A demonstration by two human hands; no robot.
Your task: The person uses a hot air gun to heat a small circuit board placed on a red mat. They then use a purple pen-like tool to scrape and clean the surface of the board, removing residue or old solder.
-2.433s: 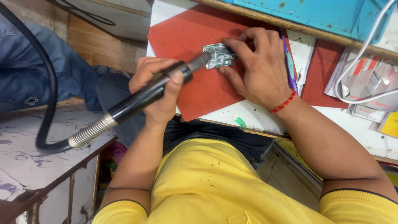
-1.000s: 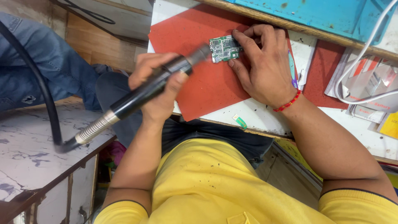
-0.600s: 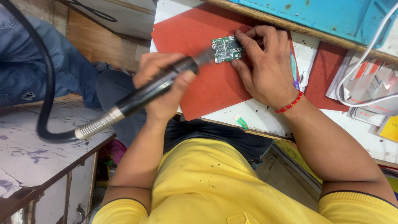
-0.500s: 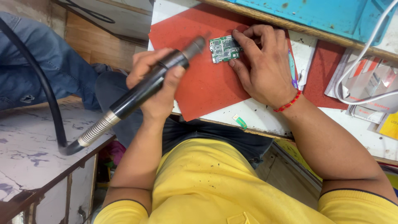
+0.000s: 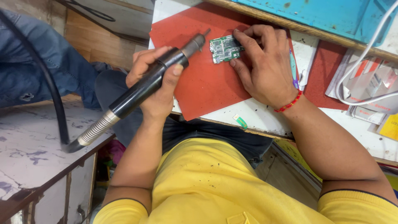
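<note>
My left hand (image 5: pixel 155 81) grips a black rotary-style hand tool (image 5: pixel 145 87) with a metal nozzle (image 5: pixel 198 40) and a spring-wrapped hose (image 5: pixel 93 130). The nozzle tip points up and right, a short gap left of a small green circuit board (image 5: pixel 224 48). The board lies on a red mat (image 5: pixel 199 83). My right hand (image 5: pixel 265 66), with a red thread bracelet (image 5: pixel 289 102) at the wrist, pins the board's right edge with its fingertips and thumb.
A blue tray edge (image 5: pixel 323 16) runs along the back. White cables (image 5: pixel 365 62) and papers (image 5: pixel 373 95) lie at right. A small green scrap (image 5: pixel 239 121) sits near the bench's front edge. A person's denim-clad leg (image 5: pixel 37 66) and a marbled surface (image 5: pixel 33 149) are at left.
The tool's tip was against the board; it has drawn back to the left and lifted slightly. The board now shows its green face. My right hand has stayed on it.
</note>
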